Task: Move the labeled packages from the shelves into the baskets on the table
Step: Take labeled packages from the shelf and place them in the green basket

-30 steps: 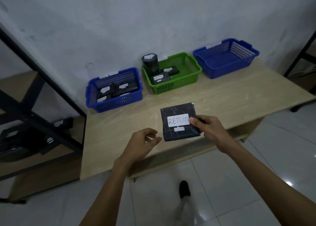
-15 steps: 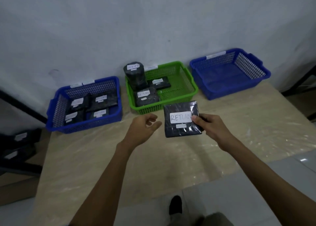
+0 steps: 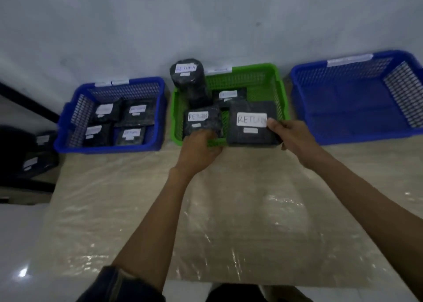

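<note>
Left arm (image 3: 160,210): reached forward from lower left, forearm bare, dark sleeve (image 3: 121,283) bunched at the elbow.
Left wrist: roughly straight, back of hand turned up.
Left hand (image 3: 198,151): fingers curled forward and down, tips hidden behind the knuckles; what they gripped, if anything, could not be confirmed.
Right arm (image 3: 366,198): reached forward from lower right, bare, angled inward.
Right wrist: slightly bent toward the centre.
Right hand (image 3: 294,139): thumb laid on top of the flat package (image 3: 249,139), fingers wrapped beneath its right edge, holding it.
Spacing: hands apart, not touching.
</note>
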The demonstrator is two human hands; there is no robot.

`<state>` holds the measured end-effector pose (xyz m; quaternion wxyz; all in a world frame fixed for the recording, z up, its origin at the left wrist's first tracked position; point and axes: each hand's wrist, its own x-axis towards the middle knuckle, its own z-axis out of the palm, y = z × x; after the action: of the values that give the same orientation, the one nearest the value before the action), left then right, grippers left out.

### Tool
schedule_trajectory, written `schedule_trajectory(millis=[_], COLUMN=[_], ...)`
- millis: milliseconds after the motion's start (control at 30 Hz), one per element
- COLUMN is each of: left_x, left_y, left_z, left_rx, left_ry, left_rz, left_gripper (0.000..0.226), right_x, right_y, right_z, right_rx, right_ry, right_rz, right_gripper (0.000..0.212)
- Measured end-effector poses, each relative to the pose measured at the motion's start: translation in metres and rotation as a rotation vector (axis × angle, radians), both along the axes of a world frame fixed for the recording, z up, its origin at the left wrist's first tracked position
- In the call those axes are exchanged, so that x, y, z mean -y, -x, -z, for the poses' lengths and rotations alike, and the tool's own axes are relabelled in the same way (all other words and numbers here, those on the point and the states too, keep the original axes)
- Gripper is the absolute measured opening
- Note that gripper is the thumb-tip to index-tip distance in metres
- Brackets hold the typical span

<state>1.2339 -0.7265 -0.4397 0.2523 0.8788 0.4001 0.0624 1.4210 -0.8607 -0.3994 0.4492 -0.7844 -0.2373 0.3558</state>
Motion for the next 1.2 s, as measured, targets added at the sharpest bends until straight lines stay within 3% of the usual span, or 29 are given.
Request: schedule_trajectory(millis=[200, 333, 467, 700, 1200], left_x=[-0.027, -0.041, -0.047, -0.051, -0.051], left_y=[-0.020, -0.027, -0.025, -0.022, -0.021], left_z=[0.025, 0.031, 0.042, 0.052, 0.056], left_rx=[0.007, 0.059, 0.125, 0.062, 0.128], left_ry=[0.134, 0.277, 0.398, 0.326, 0.299], left_rz=[0.024, 0.037, -0.022, -0.019, 0.003], left_gripper=[0.034, 0.024, 0.024, 0.031, 0.032], right_x=[-0.045, -0.075, -0.093, -0.104, -0.099], right_y=[-0.033, -0.047, -0.050, -0.045, -0.043], right_z=[0.017, 0.031, 0.050, 0.085, 0.107], right_rx=[0.077, 0.136, 0.178, 0.200, 0.432], right_ry=[0.057, 0.181, 0.307, 0.468, 0.484], right_rz=[-0.030, -0.068, -0.144, -0.252, -0.243], right_gripper=[0.026, 0.042, 0.043, 0.037, 0.035])
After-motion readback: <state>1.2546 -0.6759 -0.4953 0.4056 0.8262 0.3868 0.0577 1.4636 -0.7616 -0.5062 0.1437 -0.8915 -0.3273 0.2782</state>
